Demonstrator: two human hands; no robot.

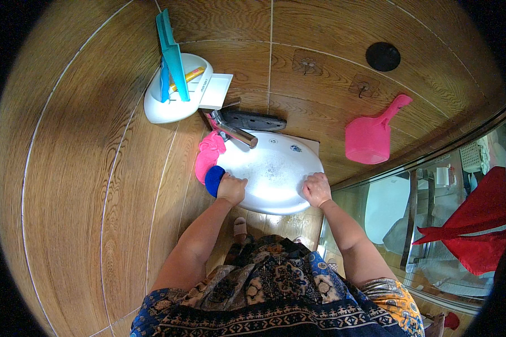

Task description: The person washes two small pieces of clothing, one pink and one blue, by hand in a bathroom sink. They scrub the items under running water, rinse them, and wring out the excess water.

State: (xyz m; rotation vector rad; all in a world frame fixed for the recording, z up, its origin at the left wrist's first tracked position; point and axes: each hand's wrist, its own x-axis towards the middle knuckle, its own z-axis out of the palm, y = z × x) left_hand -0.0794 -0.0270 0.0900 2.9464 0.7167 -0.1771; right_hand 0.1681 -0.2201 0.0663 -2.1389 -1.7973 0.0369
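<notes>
A white ceramic washbasin (270,168) with some foam or drops inside lies before me. My left hand (232,188) is closed at the basin's left front rim, against a round blue pad or sponge (213,181); its fingers hide how it holds the pad. At the right rim my right hand (316,189) is curled and looks wet; whether anything is inside it cannot be seen. Behind the blue pad, a crumpled pink cloth (210,151) hangs over the basin's left edge. The chrome faucet (238,134) reaches over the bowl from the back left.
A white corner shelf (164,111) holds a teal folded plastic item (173,63) and a yellow tube (193,75). A dark soap tray (255,121) sits behind the basin. A pink dipper (367,141) hangs on the wall. Glass panels and a red cloth (474,227) are at right.
</notes>
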